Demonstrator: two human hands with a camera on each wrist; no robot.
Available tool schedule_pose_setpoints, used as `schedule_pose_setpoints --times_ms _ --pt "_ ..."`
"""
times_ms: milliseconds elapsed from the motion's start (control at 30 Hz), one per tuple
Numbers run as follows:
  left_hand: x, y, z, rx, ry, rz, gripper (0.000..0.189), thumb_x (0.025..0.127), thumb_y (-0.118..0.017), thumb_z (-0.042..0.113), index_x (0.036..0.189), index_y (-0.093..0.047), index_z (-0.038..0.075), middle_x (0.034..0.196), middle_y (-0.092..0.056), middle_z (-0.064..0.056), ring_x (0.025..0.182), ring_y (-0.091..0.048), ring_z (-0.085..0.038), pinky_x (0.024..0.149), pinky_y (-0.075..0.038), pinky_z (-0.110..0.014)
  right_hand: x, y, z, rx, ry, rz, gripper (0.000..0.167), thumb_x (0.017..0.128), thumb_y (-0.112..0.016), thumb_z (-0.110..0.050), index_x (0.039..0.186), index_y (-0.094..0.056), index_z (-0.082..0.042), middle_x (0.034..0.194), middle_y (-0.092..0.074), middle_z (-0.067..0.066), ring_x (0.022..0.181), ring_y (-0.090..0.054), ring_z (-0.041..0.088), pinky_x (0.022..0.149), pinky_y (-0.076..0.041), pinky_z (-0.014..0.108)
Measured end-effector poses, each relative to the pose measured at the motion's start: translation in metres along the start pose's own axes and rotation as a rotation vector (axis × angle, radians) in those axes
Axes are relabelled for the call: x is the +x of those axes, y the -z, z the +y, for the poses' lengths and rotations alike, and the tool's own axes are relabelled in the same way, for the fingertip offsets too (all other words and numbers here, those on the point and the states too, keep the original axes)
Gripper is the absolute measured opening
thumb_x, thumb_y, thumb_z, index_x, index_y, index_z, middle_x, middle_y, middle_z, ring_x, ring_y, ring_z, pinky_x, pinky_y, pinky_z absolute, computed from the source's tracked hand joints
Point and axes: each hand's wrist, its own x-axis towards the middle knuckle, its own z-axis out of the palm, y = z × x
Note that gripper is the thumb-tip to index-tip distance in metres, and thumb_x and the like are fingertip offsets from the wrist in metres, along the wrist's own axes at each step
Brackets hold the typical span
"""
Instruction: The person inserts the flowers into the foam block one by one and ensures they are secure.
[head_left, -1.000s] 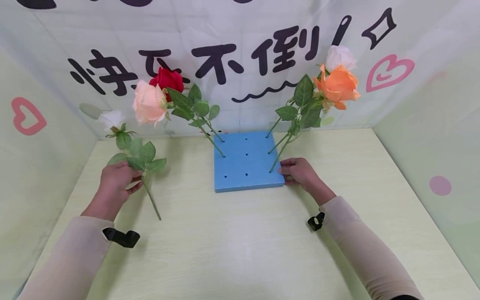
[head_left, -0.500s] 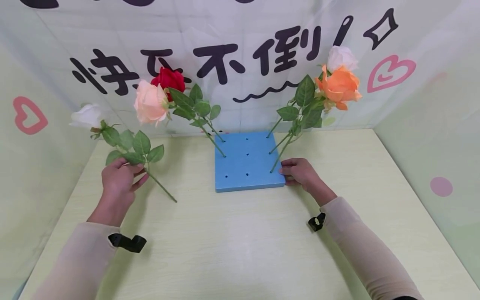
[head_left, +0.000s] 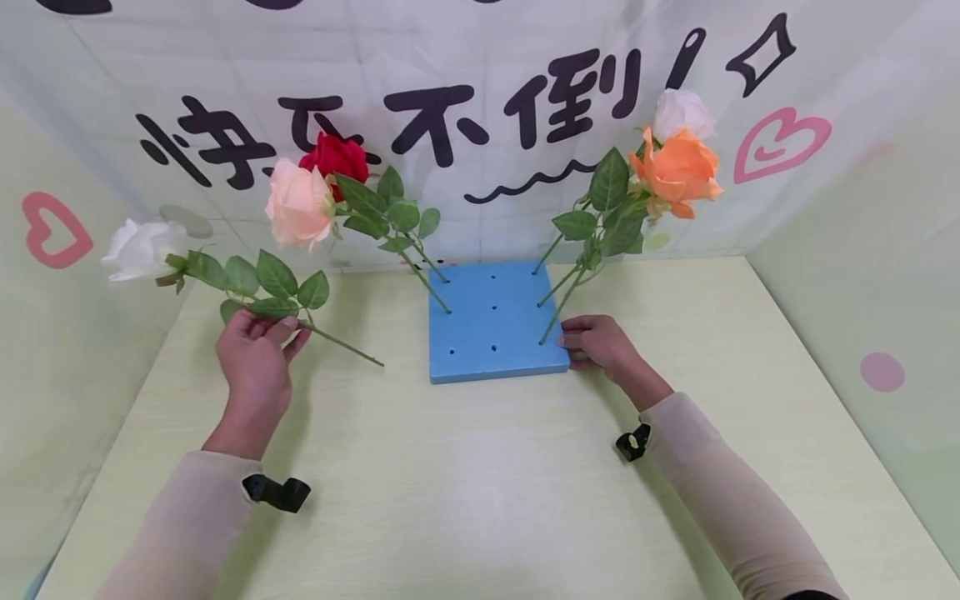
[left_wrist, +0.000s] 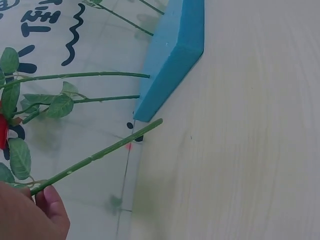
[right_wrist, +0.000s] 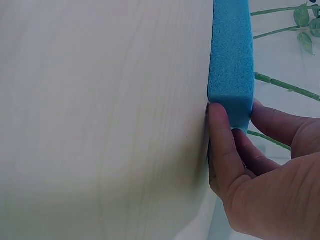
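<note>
My left hand (head_left: 258, 354) pinches the green stem (left_wrist: 100, 154) of a white artificial rose (head_left: 142, 250) between thumb and fingers. The bloom points left, and the bare stem end slants down to the right, left of a blue foam block (head_left: 480, 325). My right hand (head_left: 600, 343) grips that block at its right edge; in the right wrist view the thumb (right_wrist: 275, 122) lies on the top face and the fingers on the side. A pink rose (head_left: 298, 204) and a red rose (head_left: 337, 162) stand tilted left in the block. An orange rose (head_left: 678, 171) and another white rose (head_left: 682, 115) lean right.
The block has several small holes without stems in its middle and front. It rests on a pale wooden table (head_left: 480, 483). Behind is a white printed backdrop (head_left: 450, 50) with black characters; side panels (head_left: 862, 275) flank the table.
My left hand has moved slightly right and turned the white rose, its bloom swinging left and its stem end rising rightward toward the block. My right hand and the block stay put.
</note>
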Motion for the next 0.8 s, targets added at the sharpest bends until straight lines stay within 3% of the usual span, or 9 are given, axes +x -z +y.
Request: schedule_pose_setpoints --times_ms 167,400,633,800 --pt "-0.005 -0.011 -0.005 -0.018 -0.119 0.008 0.032 0.088 -0.059 -0.015 0.114 -0.058 0.004 0.102 -0.06 -0.012 0.085 -0.063 -0.018 0.072 -0.058 -0.026 0.0 0.001 -0.001 -0.002 0.004 -0.001 0.047 0.096 -0.061 -0.011 0.139 -0.048 0.001 0.129 -0.058 0.022 0.093 -0.067 0.019 0.078 -0.058 0.034" --pt "-0.014 -0.021 -0.012 -0.021 -0.235 -0.004 0.028 0.088 -0.057 -0.016 0.109 -0.055 0.002 0.099 -0.059 -0.013 0.083 -0.062 -0.019 0.072 -0.057 -0.024 -0.001 0.001 -0.001 0.003 0.01 -0.007 0.047 0.096 -0.061 -0.011 0.139 -0.048 0.002 0.128 -0.058 0.023 0.092 -0.067 0.017 0.077 -0.058 0.032" --pt "-0.026 -0.025 -0.018 0.095 -0.356 -0.041 0.03 0.088 -0.055 -0.017 0.111 -0.055 0.002 0.103 -0.06 -0.013 0.091 -0.063 -0.021 0.078 -0.057 -0.024 0.0 0.001 0.001 0.002 0.013 -0.003 0.046 0.096 -0.06 -0.01 0.139 -0.049 0.002 0.127 -0.058 0.022 0.09 -0.067 0.016 0.077 -0.059 0.032" --pt "-0.032 -0.028 -0.022 0.101 -0.406 -0.067 0.031 0.088 -0.054 -0.018 0.111 -0.055 0.002 0.104 -0.061 -0.014 0.092 -0.063 -0.024 0.079 -0.057 -0.025 0.0 0.001 0.002 0.001 0.021 -0.004 0.046 0.096 -0.06 -0.011 0.139 -0.048 0.002 0.127 -0.058 0.023 0.091 -0.067 0.017 0.077 -0.059 0.033"
